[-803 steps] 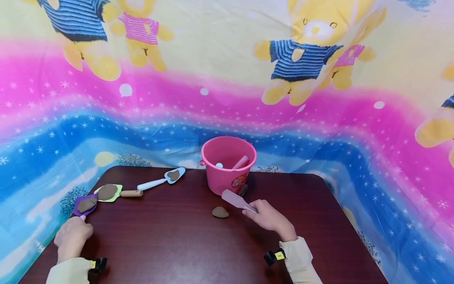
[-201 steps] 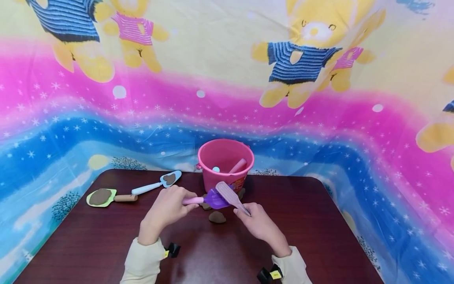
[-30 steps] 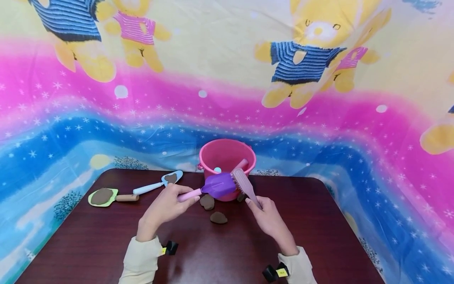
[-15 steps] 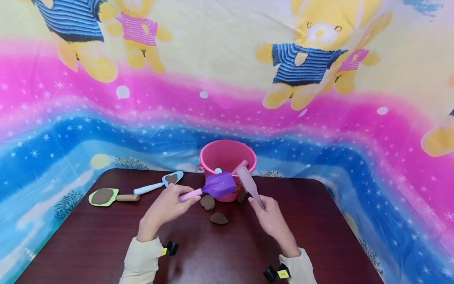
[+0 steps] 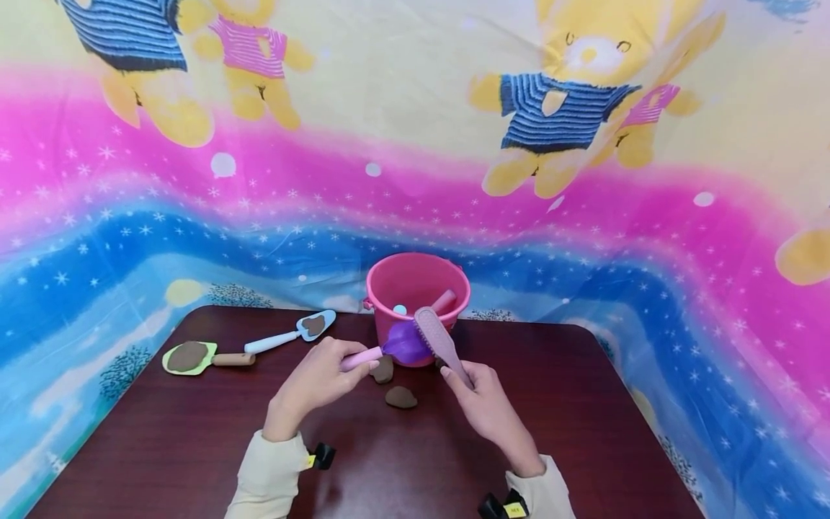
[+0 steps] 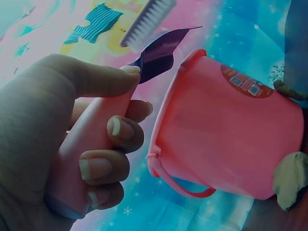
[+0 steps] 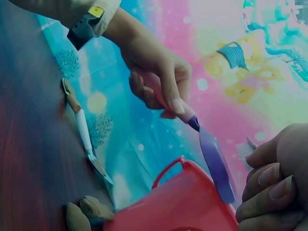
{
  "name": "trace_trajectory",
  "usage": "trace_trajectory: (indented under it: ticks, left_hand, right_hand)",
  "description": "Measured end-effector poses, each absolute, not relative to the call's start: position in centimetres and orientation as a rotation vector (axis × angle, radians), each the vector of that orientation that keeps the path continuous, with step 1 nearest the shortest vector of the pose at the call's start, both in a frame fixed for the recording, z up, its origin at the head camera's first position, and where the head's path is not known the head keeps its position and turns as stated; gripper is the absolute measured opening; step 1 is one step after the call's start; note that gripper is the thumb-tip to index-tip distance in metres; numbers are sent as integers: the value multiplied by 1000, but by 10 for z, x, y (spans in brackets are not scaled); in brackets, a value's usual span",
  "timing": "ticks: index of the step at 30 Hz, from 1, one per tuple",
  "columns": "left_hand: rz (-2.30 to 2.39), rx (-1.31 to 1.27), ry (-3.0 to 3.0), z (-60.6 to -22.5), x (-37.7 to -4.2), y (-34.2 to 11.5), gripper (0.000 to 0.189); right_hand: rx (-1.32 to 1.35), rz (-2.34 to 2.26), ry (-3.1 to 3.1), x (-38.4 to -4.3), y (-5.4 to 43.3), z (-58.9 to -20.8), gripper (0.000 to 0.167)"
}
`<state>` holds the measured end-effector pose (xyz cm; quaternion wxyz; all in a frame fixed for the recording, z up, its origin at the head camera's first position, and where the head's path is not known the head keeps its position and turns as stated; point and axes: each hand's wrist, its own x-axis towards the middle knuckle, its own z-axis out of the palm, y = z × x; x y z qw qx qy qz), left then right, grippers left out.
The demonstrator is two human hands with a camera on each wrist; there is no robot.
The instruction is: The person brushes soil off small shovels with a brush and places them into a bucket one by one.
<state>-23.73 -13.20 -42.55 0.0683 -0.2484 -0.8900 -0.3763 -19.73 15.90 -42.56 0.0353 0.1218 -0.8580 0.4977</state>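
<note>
In the head view my left hand (image 5: 318, 378) grips the pink handle of a purple toy shovel (image 5: 407, 342), fingers curled round it. The tilted blade is held in front of the pink bucket (image 5: 415, 277), and no lump shows on it. My right hand (image 5: 489, 404) holds a mauve brush (image 5: 437, 335) by its handle; the bristle side faces the blade and overlaps its right end. From the left wrist, the bristles (image 6: 149, 19) show just beyond the blade. Brown clay-like lumps lie below, one (image 5: 401, 397) nearer me and one (image 5: 382, 370) close to the bucket.
Inside the bucket are a pink handle (image 5: 444, 300) and a small pale blue end (image 5: 400, 310). At left on the dark table (image 5: 389, 461) lie a green shovel (image 5: 209, 352) and a light blue trowel (image 5: 272, 342), each bearing a brown lump. A printed cloth (image 5: 415, 202) hangs behind.
Since a moment ago, the purple blade has turned and shifted slightly right; the brush has moved left over its end. Much earlier, this shovel lay at far left with a lump on it.
</note>
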Motion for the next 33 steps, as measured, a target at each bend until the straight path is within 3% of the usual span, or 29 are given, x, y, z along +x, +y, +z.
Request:
trace_trajectory:
  ticks: [6, 18, 33]
  left_hand:
    - [-1130, -745, -2694, -425, -237, -127, 13]
    - [-1099, -777, -2677, -426, -237, -122, 9]
    - [-1151, -812, -2641, -424, -234, -124, 14]
  right_hand:
    - [444, 1503, -2640, -193, 148, -427, 38]
    - [522, 1491, -2684, -190, 136, -434, 36]
    - [451, 1478, -2705, -195, 146, -433, 37]
